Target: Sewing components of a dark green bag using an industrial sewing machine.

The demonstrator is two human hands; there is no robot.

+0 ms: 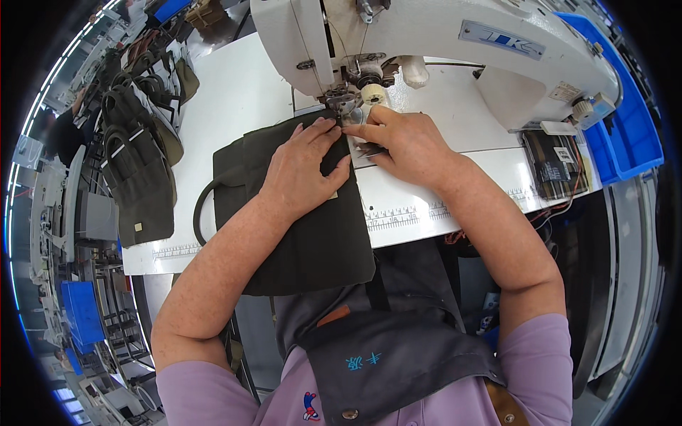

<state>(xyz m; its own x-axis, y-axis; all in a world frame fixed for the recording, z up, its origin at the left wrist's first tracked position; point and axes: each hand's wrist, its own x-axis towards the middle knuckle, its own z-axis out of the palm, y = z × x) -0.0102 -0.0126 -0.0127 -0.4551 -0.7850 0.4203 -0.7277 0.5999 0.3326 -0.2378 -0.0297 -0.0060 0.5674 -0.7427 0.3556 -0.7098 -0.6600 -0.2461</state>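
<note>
A dark olive fabric bag piece (298,248) with a looped handle lies on the white sewing table (199,78), its top edge under the presser foot of a white sewing machine (518,42). My left hand (305,167) rests on the fabric with fingers stretched toward the needle area (347,106) and thumb apart. My right hand (408,149) is just right of the presser foot, index finger reaching to the fabric's edge, thumb apart and lower, other fingers bent and partly hidden. Both hands are open.
Several dark olive bags (142,192) are piled at the table's left. A blue tray (629,156) is beyond the right end, beside a dark panel with cables (543,163). A person in dark clothing (67,135) is at the far left, near other machinery and a blue crate (79,312).
</note>
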